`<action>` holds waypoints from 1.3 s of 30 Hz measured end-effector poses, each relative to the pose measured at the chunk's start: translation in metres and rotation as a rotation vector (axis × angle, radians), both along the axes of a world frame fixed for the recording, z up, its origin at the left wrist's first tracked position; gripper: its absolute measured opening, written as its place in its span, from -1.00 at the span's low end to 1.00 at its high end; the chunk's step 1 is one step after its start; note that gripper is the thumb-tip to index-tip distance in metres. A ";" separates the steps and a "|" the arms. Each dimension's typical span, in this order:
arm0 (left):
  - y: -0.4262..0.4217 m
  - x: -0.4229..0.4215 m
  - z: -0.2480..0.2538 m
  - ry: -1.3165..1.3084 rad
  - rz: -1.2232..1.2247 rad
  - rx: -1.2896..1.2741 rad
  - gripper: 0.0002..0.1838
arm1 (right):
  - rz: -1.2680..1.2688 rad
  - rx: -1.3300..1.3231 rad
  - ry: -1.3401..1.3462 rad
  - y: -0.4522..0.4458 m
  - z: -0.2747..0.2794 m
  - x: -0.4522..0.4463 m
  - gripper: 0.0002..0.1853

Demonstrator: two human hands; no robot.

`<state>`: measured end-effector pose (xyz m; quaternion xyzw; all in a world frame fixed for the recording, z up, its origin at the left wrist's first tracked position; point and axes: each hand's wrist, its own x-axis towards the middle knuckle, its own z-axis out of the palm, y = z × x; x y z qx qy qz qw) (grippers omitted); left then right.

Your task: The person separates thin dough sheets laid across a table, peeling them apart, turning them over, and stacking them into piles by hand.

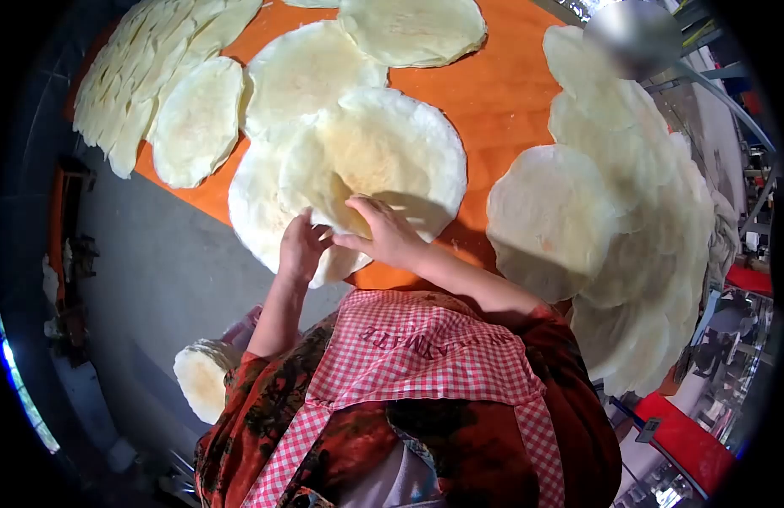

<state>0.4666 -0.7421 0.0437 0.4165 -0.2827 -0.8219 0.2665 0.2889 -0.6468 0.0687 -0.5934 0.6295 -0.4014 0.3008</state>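
A thin, round, pale flatbread [375,157] with light brown patches lies over other sheets, its near edge raised and bent. At that edge, the fingers of my right hand [385,235] are closed on the bread, thumb and fingers on either side of it. Close by on the left, my left hand [300,247] has its fingertips closed at the same edge; part of their grip is hidden. Beneath is another broad white flatbread [261,199], which reaches past the orange table's near left edge.
More flatbreads [311,72] lie farther back on the orange cloth [510,80]. Overlapping rows [163,59] fill the far left, and a large layered pile [637,220] covers the right. Low on the left is a small stack [204,377]. A blurred round metal object [633,38] stands at upper right.
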 end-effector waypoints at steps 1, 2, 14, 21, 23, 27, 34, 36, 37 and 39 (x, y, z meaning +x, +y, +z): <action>0.000 0.001 0.000 0.000 -0.008 -0.039 -0.67 | -0.034 0.012 0.006 -0.005 0.000 0.014 -0.33; 0.000 0.004 -0.004 0.006 0.013 -0.043 -0.75 | -0.048 0.091 -0.013 -0.009 0.000 0.023 -0.35; -0.025 0.018 -0.028 -0.002 -0.064 0.208 -0.76 | -0.158 0.099 0.418 -0.027 -0.037 0.072 -0.17; -0.012 0.021 0.035 0.247 -0.251 -0.264 -0.59 | -0.621 -0.006 0.009 0.009 0.093 -0.046 -0.94; -0.021 0.041 0.031 0.212 -0.206 -0.334 -0.62 | -0.837 0.039 -0.275 0.080 0.176 -0.065 -0.82; -0.037 0.083 0.001 -0.124 -0.038 -0.508 -0.73 | -0.879 -0.403 -0.406 0.222 0.180 -0.110 -0.62; -0.033 0.180 -0.068 -0.735 0.029 -0.747 -0.56 | -1.550 -0.186 -0.294 0.422 0.025 -0.064 -0.66; -0.041 0.193 -0.075 -0.853 -0.002 -0.574 -0.42 | -1.792 -0.015 -0.052 0.483 -0.083 -0.057 -0.74; -0.039 0.189 -0.062 -0.750 0.018 -0.385 -0.38 | -1.928 0.122 0.215 0.499 -0.124 -0.048 -0.77; -0.028 0.184 -0.032 -0.540 0.052 -0.009 -0.30 | -1.791 -0.225 0.459 0.474 -0.134 -0.013 -0.79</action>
